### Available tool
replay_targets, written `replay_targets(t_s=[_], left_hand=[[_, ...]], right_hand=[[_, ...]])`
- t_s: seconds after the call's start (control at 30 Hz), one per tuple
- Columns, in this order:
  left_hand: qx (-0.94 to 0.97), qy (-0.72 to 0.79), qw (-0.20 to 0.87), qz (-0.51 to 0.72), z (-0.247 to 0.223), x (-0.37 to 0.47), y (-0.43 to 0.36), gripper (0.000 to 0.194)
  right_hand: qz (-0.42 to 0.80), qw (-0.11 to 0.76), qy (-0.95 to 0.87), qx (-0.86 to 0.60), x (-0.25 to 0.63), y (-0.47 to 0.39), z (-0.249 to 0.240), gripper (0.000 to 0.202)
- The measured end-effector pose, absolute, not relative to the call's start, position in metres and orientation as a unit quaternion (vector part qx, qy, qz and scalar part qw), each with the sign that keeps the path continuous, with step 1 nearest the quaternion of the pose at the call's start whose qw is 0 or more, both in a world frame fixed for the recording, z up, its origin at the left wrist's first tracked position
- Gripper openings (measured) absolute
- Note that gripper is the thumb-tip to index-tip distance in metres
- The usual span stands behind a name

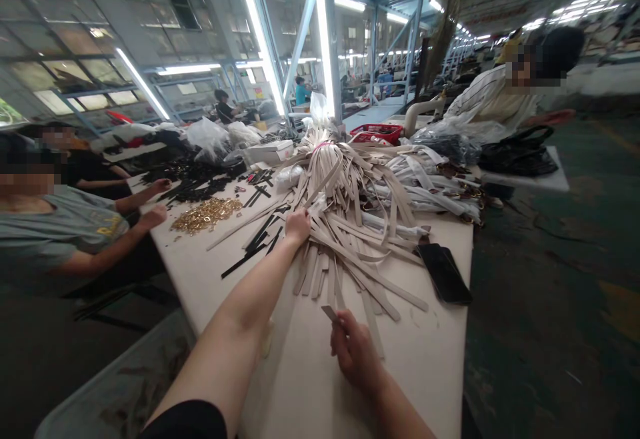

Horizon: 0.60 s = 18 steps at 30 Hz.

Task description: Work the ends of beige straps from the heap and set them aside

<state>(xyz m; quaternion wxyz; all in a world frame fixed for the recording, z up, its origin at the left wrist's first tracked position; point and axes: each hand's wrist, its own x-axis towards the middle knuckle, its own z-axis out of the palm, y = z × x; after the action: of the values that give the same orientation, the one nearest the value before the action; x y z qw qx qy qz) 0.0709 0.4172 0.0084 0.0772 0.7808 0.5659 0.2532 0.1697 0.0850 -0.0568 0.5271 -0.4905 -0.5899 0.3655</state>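
Observation:
A big heap of long beige straps fans out over the middle of the table, bunched at the top under a pinkish tie. My left hand, arm stretched forward, is closed at the left side of this heap, where a curved strap runs down to it; the fingers are partly hidden. Closer to me, my right hand pinches a beige strap, whose short squared end sticks out past the thumb. Dark strips lie left of my left hand.
Gold metal buckles are piled at the left, near a seated person's hands. A black phone-like slab lies at the right edge. White wrapped straps, a red basket and a white box stand farther back. Another person is at the right.

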Motion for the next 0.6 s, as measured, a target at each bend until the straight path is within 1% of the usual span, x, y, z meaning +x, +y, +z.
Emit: replay_targets(t_s=[0.07,0.17,0.23,0.3,0.37,0.43,0.5,0.6], left_hand=[[0.751,0.557,0.147,0.323,0.019,0.074,0.388,0.022],[0.666,0.494,0.336,0.446,0.024,0.069,0.312,0.025],[0.612,0.462,0.420,0.485,0.018,0.060,0.246,0.029],[0.572,0.468,0.473,0.480,0.005,0.048,0.179,0.031],[0.539,0.498,0.505,0.454,-0.010,0.034,0.120,0.033],[0.519,0.525,0.510,0.441,-0.024,0.020,0.073,0.032],[0.503,0.551,0.498,0.443,-0.033,0.006,0.037,0.032],[0.477,0.589,0.487,0.435,-0.038,-0.014,-0.004,0.035]], right_hand=[[0.335,0.540,-0.566,-0.525,0.169,0.085,-0.057,0.021],[0.314,0.539,-0.552,-0.553,0.168,0.088,-0.055,0.029],[0.351,0.537,-0.540,-0.545,0.166,0.090,-0.055,0.038],[0.426,0.537,-0.511,-0.519,0.163,0.092,-0.056,0.047],[0.516,0.528,-0.473,-0.481,0.159,0.091,-0.058,0.051],[0.578,0.520,-0.439,-0.450,0.154,0.087,-0.059,0.049],[0.593,0.534,-0.411,-0.441,0.148,0.080,-0.059,0.044],[0.577,0.556,-0.389,-0.454,0.140,0.069,-0.055,0.040]])
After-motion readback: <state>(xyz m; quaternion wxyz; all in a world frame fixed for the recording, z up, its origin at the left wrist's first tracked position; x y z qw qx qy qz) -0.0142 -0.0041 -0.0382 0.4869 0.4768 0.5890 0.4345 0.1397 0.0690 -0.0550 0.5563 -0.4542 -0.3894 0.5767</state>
